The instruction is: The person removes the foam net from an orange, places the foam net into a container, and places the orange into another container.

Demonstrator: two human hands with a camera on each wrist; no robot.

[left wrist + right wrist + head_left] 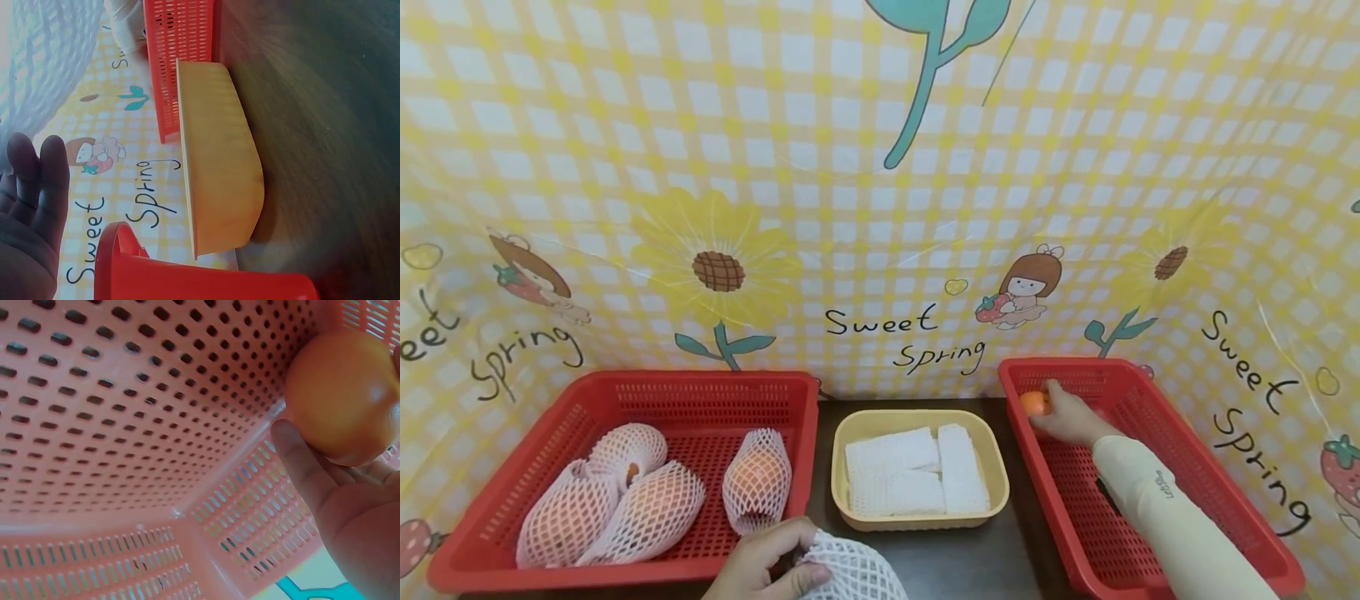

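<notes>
My left hand pinches a white foam net sleeve between thumb and fingers at the front middle; the left wrist view shows the mesh sleeve spread past the fingertips. Inside the right red basket, near its far left corner, my right hand grips an orange. In the right wrist view the fingers curl around the smooth orange, close to the basket wall. Part of the orange is hidden by the hand.
A left red basket bears several fruits in foam nets, one netted fruit apart from the others. Between the baskets stands a yellow tray with flat white foam nets. A patterned cloth hangs behind the dark table.
</notes>
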